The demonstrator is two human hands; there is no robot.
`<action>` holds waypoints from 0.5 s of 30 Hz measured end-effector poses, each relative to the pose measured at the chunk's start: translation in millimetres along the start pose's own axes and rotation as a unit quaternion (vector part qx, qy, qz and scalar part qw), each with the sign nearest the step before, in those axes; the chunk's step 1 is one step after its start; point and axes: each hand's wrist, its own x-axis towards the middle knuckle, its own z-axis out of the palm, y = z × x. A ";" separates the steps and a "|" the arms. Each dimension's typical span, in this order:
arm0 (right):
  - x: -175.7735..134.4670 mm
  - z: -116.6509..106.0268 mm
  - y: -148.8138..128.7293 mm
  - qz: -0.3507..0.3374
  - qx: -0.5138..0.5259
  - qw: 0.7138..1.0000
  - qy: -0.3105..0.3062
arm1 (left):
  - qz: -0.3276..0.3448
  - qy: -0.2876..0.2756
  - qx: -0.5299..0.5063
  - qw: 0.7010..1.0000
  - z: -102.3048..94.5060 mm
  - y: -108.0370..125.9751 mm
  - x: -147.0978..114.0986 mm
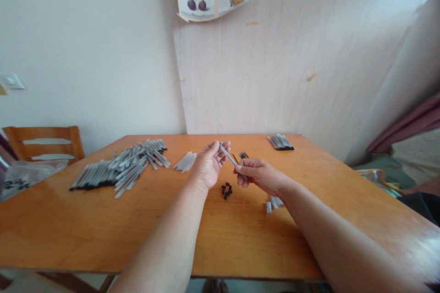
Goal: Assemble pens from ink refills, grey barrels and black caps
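Note:
A slim, translucent grey pen barrel [227,154] slants between my hands above the table. My left hand [208,165] pinches its upper end between thumb and fingers. The lower end is in the closed fingers of my right hand [257,174], which hide its tip. Below and between the hands lies a small cluster of black pen caps [226,190]. Thin dark refills [244,155] lie just behind my right hand. Short clear pieces [275,203], partly covered by my right forearm, rest on the table. Several whitish barrels [185,162] lie left of my left hand.
On the wooden table [165,229], a loose heap of pens [137,160] lies at left beside a row of pens with black ends [94,175]. Another pen bundle [281,142] is at the far right. A chair [44,143] and plastic bag [32,176] stand left.

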 end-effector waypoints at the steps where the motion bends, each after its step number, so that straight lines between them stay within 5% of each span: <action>1: 0.2 -1.1 0.3 -0.003 -0.001 1.000 0.008 | -0.007 -0.002 0.003 1.000 0.8 -0.9 -0.8; 9: -0.6 -1.8 -4.4 -0.009 -0.105 0.993 0.042 | -0.054 -0.057 0.154 0.985 0.0 -11.8 -4.4; 15: -6.5 -20.6 -11.0 -0.008 -0.348 0.935 0.066 | -0.010 0.024 0.123 0.992 -7.8 -12.1 6.0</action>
